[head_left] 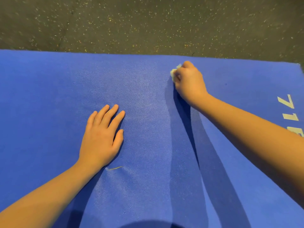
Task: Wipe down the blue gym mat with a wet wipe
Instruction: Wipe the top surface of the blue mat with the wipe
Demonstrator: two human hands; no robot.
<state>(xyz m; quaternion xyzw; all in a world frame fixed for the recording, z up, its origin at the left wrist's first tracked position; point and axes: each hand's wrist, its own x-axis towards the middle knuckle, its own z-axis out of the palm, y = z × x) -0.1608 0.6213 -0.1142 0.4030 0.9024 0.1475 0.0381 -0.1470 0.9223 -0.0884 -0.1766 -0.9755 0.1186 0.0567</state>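
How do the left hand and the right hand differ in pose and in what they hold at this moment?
1. The left hand lies flat with its fingers straight; the right hand is curled into a fist.
2. The left hand holds nothing; the right hand grips a bunched wet wipe.
3. The left hand sits mid-mat, nearer the person; the right hand reaches close to the far edge.

Both are down on the blue mat.
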